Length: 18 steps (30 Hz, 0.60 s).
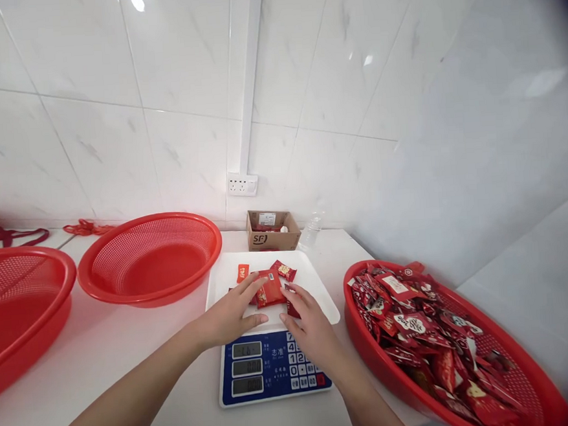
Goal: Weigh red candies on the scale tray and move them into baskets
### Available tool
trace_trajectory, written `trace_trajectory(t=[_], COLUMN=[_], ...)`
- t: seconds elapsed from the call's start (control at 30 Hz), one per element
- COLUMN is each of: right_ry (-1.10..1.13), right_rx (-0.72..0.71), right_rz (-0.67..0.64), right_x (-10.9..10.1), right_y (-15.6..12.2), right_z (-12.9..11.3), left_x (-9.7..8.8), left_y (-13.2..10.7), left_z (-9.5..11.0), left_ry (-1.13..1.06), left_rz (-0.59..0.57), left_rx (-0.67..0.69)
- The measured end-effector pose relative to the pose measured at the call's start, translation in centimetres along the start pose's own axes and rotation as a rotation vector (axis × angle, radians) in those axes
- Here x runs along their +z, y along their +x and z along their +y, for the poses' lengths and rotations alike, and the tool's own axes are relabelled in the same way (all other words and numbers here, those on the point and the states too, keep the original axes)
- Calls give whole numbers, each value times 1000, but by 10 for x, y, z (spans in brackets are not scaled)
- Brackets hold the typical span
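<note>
Several red snack packets (pixel 268 290) lie in a small pile on the white pan (pixel 319 304) of a weighing scale. My left hand (pixel 230 314) reaches over the pan from the left, fingers spread, at the pile's left side. From the right, my right hand (pixel 308 318) does the same, its fingertips at the packets there and partly covering a dark red one. Both hands look open; whether the fingertips press on the packets I cannot tell. Below the pan, the scale's blue panel (pixel 275 369) shows three small displays and a keypad, partly covered by my right hand.
A red basket (pixel 352 312) heaped with red packets stands at the right. Two more red baskets (pixel 153 293) (pixel 69 280) sit on the left. Behind the scale are a cardboard box (pixel 273 239) and a clear plastic bottle (pixel 312 229), near a tiled wall with a socket (pixel 242 184).
</note>
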State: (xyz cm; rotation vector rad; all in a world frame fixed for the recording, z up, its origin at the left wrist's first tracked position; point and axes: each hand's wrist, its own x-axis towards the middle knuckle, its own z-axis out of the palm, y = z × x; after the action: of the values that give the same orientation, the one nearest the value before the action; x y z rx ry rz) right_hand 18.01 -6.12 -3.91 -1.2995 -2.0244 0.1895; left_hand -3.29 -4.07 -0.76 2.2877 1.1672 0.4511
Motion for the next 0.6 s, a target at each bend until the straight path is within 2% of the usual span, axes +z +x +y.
trace_trajectory(t=[0.07, 0.23, 0.4, 0.47, 0.6], right_ry=[52, 138, 194, 263, 409], right_rx=[2, 31, 187, 261, 335], right_rz=[59, 372, 408, 451, 563], right_x=[-2, -14, -6, 6, 31], right_y=[-7, -52, -101, -111, -116], right_z=[0, 18, 46, 48, 39], left_x=[1, -6, -19, -20, -12], left_y=[0, 13, 38, 46, 49], left_z=[-3, -18, -31, -34, -28], left_ry=[87, 253, 311, 339, 431], left_rz=[-12, -58, -166, -145, 28], left_rx=[-25, 23, -65, -36, 23])
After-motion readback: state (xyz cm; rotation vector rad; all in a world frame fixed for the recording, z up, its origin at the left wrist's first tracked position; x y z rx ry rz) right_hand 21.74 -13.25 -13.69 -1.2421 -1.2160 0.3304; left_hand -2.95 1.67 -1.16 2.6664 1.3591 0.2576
